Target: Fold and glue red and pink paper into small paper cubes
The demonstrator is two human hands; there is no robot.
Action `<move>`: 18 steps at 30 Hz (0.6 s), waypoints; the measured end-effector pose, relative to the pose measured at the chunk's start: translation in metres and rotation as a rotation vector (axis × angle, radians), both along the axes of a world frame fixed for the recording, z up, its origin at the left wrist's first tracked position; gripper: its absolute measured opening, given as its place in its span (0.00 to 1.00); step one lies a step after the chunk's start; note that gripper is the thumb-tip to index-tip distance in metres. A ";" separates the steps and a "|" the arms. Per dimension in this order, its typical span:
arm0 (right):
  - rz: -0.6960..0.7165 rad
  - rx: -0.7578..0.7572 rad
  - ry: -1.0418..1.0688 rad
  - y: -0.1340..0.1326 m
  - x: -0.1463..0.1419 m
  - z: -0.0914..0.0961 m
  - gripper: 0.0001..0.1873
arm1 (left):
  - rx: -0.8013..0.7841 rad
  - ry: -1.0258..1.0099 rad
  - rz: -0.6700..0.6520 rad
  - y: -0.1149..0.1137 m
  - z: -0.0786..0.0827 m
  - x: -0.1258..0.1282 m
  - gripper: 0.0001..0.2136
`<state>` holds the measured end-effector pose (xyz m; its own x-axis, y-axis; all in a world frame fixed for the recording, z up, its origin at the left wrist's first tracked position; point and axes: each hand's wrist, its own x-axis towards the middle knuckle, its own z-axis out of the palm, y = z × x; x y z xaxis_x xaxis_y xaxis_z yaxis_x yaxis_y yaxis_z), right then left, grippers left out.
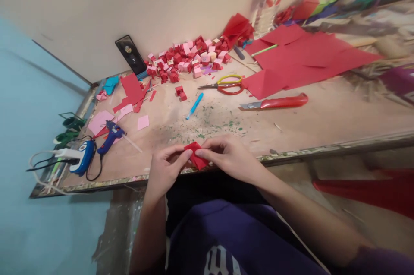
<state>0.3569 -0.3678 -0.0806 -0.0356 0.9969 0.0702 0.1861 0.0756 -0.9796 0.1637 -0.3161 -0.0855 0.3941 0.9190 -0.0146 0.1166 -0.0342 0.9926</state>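
Between my two hands is a small piece of red paper (198, 160), creased and held just over the table's front edge. My left hand (166, 165) pinches its left side between thumb and fingers. On the other side, the thumb and fingers of my right hand (226, 156) are closed on the same paper. Beyond the hands lie a blue pen-like tool (194, 106), a small red folded paper piece (181, 93), scissors (229, 86) with yellow and red handles, and a red-handled utility knife (281, 102).
A heap of red and pink folded paper cubes (187, 59) sits against the wall, beside a leaning phone (130, 55). Red sheets (297, 61) and a plastic bottle (268, 3) are at right. At left are a blue glue gun (111, 134), a power strip (83, 157) and cords.
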 end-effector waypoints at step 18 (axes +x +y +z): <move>-0.041 -0.060 0.041 0.002 -0.004 0.003 0.18 | -0.038 -0.027 -0.073 0.005 0.005 -0.001 0.12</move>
